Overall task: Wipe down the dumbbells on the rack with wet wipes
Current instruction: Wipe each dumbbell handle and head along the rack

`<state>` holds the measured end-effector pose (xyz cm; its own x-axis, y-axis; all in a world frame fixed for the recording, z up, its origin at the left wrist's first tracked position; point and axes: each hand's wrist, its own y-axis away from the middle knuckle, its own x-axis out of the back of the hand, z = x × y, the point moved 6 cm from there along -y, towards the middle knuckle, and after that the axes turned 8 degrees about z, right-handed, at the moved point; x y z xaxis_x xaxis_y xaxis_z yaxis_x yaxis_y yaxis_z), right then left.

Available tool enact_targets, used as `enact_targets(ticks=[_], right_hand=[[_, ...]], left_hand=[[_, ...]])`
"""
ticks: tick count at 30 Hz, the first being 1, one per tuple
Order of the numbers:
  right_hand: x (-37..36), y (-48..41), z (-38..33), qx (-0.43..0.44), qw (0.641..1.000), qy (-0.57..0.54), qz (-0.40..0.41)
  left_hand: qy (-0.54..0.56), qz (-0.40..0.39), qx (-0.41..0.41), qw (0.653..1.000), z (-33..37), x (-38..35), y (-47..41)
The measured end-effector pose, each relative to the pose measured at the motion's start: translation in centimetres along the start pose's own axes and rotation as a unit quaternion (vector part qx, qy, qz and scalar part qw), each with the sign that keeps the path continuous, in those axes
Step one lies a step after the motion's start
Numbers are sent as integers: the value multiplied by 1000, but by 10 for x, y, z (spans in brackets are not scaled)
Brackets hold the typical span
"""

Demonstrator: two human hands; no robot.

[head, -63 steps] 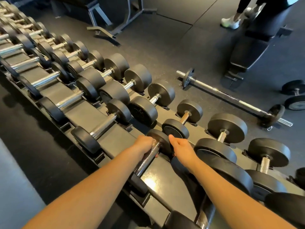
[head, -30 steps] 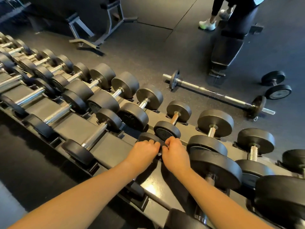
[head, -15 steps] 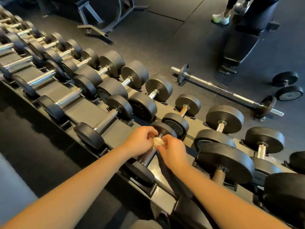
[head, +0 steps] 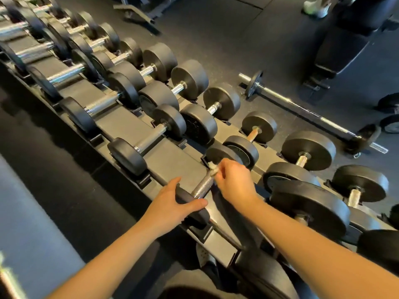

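View from the head camera, looking down along a long, sloping rack (head: 170, 160) that holds two rows of black-headed dumbbells. The small dumbbell (head: 201, 186) being wiped lies in the front row, its knurled metal handle (head: 204, 182) pointing away from the person and its two heads seated in the rack's cradles. The left hand (head: 172, 205) grips the near head (head: 197, 213), with the thumb laid across its top edge and the fingers curled around the opposite side. The right hand (head: 234, 182) pinches a small, bunched white wet wipe (head: 212, 166) between its fingertips and holds it against the far end of the handle, just in front of the far head (head: 219, 153). The two hands are apart, one at each end of the same dumbbell, with the bare middle of the handle showing between them. To the left in the front row rests a neighbouring dumbbell (head: 142, 145) with a longer handle; to the right stands a much larger one (head: 311, 203), partly covered by the right forearm. Directly behind, in the back row, sits another small dumbbell (head: 251, 135) with a rust-coloured handle. Beyond the rack, a barbell (head: 302, 110) with small plates lies on the dark rubber floor (head: 216, 39), and a padded bench (head: 343, 46) stands at upper right, near a pale shoe (head: 315, 7) of a second person.
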<state>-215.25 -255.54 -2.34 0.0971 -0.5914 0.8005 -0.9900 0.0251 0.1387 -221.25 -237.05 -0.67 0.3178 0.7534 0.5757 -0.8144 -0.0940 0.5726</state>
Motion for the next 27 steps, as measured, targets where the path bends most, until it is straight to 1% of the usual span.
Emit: enact_targets(ticks=[2, 3, 4, 5, 7, 8, 10, 12, 13, 15, 16, 17, 18, 20, 21, 22, 24, 26, 27], right_hand=[[2, -4, 0, -7, 1000, 16, 19], [-1, 1, -4, -8, 1000, -1, 4], [-6, 9, -13, 14, 999, -23, -26], [-10, 17, -26, 56, 995, -44, -71], [-17, 27, -44, 144, 974, -53, -168], [-17, 20, -46, 173, 967, -35, -184], [-14, -6, -44, 206, 964, 63, -153], [-9, -29, -40, 196, 959, 175, -110], [-7, -33, -40, 184, 953, 219, -105], [-9, -27, -47, 175, 935, 272, -148], [-12, -21, -51, 178, 928, 269, -185], [-16, -15, -55, 187, 926, 234, -231], [-21, -8, -58, 196, 922, 177, -283], [-24, 5, -67, 221, 900, 81, -367], [-24, 4, -68, 246, 893, 75, -370], [-24, 1, -67, 275, 890, 93, -352], [-22, -10, -57, 314, 891, 158, -287], [-17, -22, -40, 295, 909, 217, -200], [-14, -23, -32, 272, 922, 225, -161]], left_hand=[[-2, 10, -4, 1000, -4, -2, 4], [-11, 16, -9, 1000, -5, -3, 4], [-24, 21, -15, 999, -5, -3, 5], [-43, 22, -23, 999, -5, -4, 5], [-77, 20, -41, 996, -4, -7, 8], [-83, 23, -44, 995, -3, -7, 9], [-79, 33, -43, 995, -2, -8, 11], [-74, 46, -39, 995, -2, -10, 12], [-75, 53, -41, 995, -2, -11, 13], [-87, 71, -57, 992, -2, -16, 15], [-95, 82, -69, 990, -2, -19, 17], [-100, 94, -80, 987, -1, -21, 18], [-102, 105, -89, 985, -1, -23, 19], [-104, 121, -98, 982, -1, -25, 22], [-104, 124, -101, 982, -2, -25, 23], [-101, 126, -103, 981, -2, -26, 24], [-92, 122, -100, 983, -3, -25, 24], [-79, 113, -85, 987, -5, -24, 22], [-74, 108, -78, 988, -6, -23, 21]])
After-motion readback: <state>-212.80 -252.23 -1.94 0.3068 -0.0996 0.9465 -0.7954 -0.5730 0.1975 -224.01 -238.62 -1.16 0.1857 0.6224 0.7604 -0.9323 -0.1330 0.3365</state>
